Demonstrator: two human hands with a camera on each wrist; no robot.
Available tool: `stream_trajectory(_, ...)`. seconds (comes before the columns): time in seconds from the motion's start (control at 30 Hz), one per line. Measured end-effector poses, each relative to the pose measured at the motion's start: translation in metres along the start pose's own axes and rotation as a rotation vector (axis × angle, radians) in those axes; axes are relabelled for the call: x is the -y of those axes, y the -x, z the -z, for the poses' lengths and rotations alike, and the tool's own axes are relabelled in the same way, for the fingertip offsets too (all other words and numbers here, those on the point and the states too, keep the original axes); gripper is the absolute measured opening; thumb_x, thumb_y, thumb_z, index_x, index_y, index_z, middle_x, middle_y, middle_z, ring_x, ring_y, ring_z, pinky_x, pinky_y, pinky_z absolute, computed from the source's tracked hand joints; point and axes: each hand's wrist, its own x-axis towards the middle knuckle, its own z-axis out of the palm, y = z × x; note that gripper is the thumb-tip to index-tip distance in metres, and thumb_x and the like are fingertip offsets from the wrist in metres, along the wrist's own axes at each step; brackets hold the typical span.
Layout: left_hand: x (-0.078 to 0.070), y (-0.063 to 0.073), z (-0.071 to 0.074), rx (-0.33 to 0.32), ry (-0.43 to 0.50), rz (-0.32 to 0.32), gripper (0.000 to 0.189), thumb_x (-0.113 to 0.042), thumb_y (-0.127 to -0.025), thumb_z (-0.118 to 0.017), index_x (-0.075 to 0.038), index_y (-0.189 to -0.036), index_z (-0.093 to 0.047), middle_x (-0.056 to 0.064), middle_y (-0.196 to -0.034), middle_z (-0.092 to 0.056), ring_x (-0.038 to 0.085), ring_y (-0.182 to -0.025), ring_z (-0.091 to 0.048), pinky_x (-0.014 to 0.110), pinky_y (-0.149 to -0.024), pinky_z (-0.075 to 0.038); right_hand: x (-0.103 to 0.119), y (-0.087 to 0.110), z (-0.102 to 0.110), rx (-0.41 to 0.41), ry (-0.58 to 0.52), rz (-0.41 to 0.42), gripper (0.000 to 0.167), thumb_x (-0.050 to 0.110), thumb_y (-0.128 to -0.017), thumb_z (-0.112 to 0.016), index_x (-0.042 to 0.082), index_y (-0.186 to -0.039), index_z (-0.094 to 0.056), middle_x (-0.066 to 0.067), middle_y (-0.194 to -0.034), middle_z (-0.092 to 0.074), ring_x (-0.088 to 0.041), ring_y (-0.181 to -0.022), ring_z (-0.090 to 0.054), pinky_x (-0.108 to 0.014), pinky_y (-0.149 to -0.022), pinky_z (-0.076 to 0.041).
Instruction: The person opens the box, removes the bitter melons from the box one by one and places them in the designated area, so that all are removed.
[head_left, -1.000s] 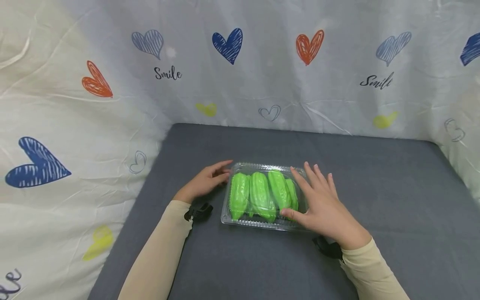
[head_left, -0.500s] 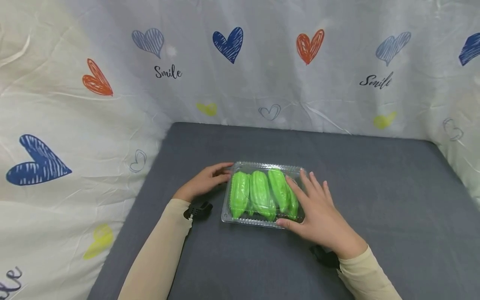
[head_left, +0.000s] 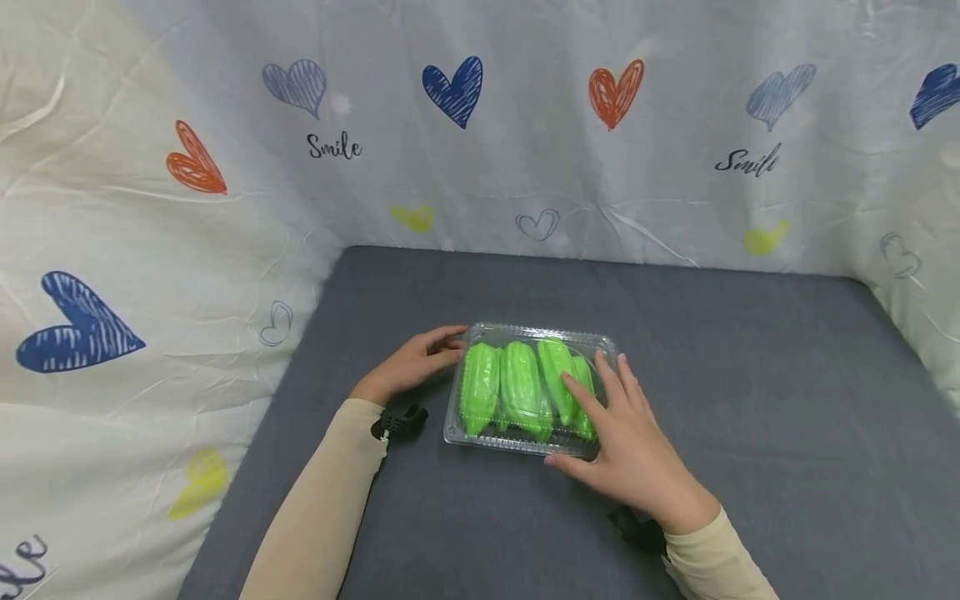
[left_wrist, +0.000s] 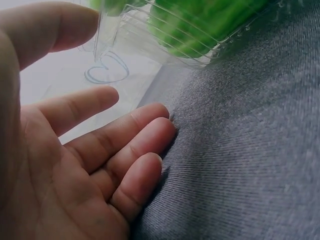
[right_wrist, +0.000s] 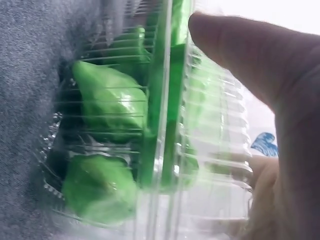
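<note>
We see a clear box (head_left: pixel 495 445) on the grey cloth (head_left: pixel 450 521), in between the two hands. Its long way goes side to side, from one hand to the other. The green things (head_left: pixel 521 385) in it lie the short way, front to back. The left hand (head_left: pixel 407 365) is beside the left end, loose and a bit bent, with nothing in its grip, so the box is just to its right. The right hand (head_left: pixel 633 446) looks nearer. It is spread and loose too, its fingers over the right end and its thumb by the front edge. From there, most of the box lies to its left and farther away. We can't tell how firmly either hand touches it.
</note>
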Motion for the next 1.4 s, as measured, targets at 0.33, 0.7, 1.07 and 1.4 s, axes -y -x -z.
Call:
stream_trajectory(0.33,0.000,0.000,-0.001,-0.015,-0.002,-0.027,0.057,-0.024,-0.110,-0.059,-0.009,-0.162,-0.042,0.022,-0.149,-0.057,0.038,-0.140,-0.053,0.055,-0.115,-0.045,0.000,-0.002,-0.007,-0.093,0.074,0.039,0.103,0.061,-0.078,-0.088,0.017,-0.161,-0.046,-0.024,-0.171,-0.021,-0.055,-0.157,-0.008,-0.076,-0.100,-0.046)
stream_trajectory(0.7,0.000,0.000,-0.003,-0.011,0.007,-0.029,0.057,-0.022,-0.109,-0.059,-0.007,-0.161,-0.042,0.024,-0.149,-0.056,0.039,-0.139,-0.053,0.056,-0.114,-0.045,-0.011,-0.004,-0.021,-0.277,0.070,0.168,0.086,0.047,-0.072,-0.091,0.013,-0.146,-0.063,-0.017,-0.162,-0.044,-0.062,-0.151,-0.022,-0.064,-0.072,-0.060)
stream_trajectory(1.07,0.001,-0.001,-0.004,0.002,-0.001,-0.039,0.058,-0.020,-0.109,-0.059,-0.007,-0.162,-0.041,0.024,-0.150,-0.055,0.039,-0.136,-0.054,0.056,-0.113,-0.045,-0.017,-0.005,-0.031,-0.431,0.055,0.275,0.077,0.036,-0.066,-0.088,0.008,-0.135,-0.070,-0.021,-0.151,-0.056,-0.065,-0.145,-0.032,-0.062,-0.065,-0.061)
stream_trajectory(1.4,0.002,-0.001,-0.006,-0.008,0.007,-0.054,0.057,-0.020,-0.109,-0.058,-0.007,-0.162,-0.041,0.024,-0.147,-0.056,0.039,-0.134,-0.054,0.056,-0.112,-0.046,-0.017,-0.003,-0.028,-0.465,0.088,0.317,0.069,0.024,-0.066,-0.086,0.007,-0.132,-0.072,-0.023,-0.145,-0.061,-0.067,-0.140,-0.038,-0.054,-0.054,-0.060)
